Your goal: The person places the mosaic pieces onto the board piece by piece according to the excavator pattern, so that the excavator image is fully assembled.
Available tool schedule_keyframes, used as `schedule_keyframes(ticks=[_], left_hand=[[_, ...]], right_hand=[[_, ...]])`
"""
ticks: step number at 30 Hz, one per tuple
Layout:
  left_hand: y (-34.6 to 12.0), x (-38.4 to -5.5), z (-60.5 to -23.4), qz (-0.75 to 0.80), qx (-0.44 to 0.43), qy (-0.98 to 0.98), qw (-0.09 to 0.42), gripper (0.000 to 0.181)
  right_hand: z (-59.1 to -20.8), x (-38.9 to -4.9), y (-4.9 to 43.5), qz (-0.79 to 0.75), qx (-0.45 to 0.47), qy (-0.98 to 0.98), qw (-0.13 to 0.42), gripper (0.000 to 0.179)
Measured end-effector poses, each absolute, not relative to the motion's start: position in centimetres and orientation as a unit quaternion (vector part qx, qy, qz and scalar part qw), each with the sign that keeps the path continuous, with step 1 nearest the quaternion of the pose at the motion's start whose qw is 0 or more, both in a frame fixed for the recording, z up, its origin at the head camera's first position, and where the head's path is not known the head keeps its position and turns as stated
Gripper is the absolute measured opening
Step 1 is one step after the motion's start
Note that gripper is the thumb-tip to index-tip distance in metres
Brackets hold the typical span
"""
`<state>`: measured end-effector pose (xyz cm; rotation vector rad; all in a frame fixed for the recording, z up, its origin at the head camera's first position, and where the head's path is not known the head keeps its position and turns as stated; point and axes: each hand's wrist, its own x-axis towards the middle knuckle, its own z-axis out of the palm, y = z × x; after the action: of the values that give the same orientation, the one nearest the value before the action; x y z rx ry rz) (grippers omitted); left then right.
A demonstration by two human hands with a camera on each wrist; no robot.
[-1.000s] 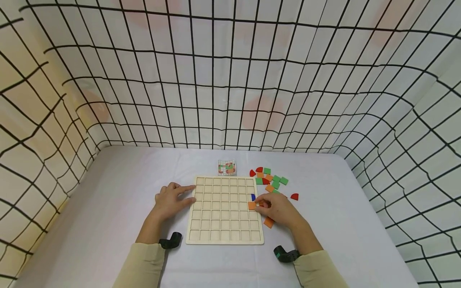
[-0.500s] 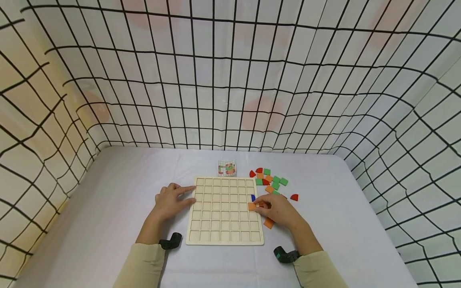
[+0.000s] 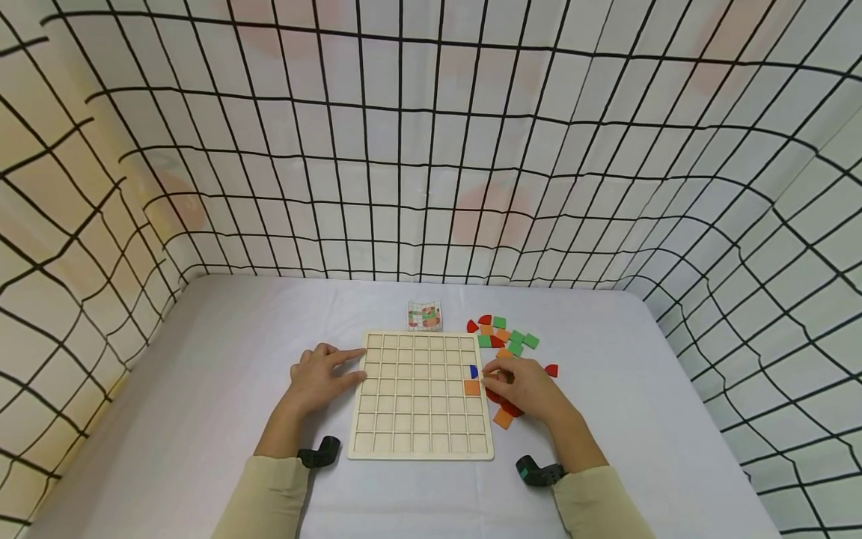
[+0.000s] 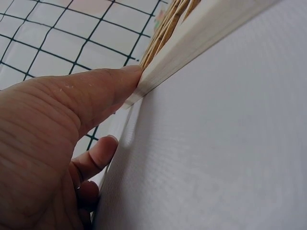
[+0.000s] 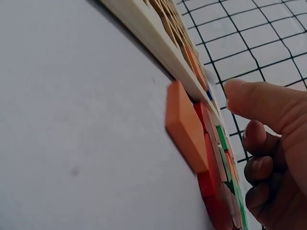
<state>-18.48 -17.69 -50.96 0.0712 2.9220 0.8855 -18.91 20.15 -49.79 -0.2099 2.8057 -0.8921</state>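
Observation:
A pale wooden grid board lies on the white table. My left hand touches its left edge with thumb and index finger outstretched; the left wrist view shows the thumb against the side of the board. In the rightmost column sit an orange square tile and, just above it, a small blue piece. Beside the board's right edge hovers my right hand, over loose pieces it partly hides. Its fingers are loosely bent, and no piece shows between thumb and fingertips in the right wrist view.
Red, green and orange pieces lie scattered right of the board, with another orange square nearer the front. A small printed pattern card lies behind the board. Black grid netting stands around the table.
My right hand has let go of the orange square tile in the board and shifted slightly right, uncovering more red pieces. My left hand stays at the board's left edge.

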Motion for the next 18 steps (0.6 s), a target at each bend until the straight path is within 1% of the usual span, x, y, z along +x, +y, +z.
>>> schedule_keyframes(ticks=[9, 18], left_hand=[[-17.8, -18.5, -51.0, 0.286, 0.028, 0.957, 0.043, 0.049], [-17.8, -18.6, -51.1, 0.287, 0.025, 0.957, 0.045, 0.049]], right_hand=[[-50.3, -21.5, 21.8, -0.283, -0.019, 0.958, 0.042, 0.023], [-51.0, -23.8, 22.1, -0.254, -0.013, 0.967, 0.027, 0.035]])
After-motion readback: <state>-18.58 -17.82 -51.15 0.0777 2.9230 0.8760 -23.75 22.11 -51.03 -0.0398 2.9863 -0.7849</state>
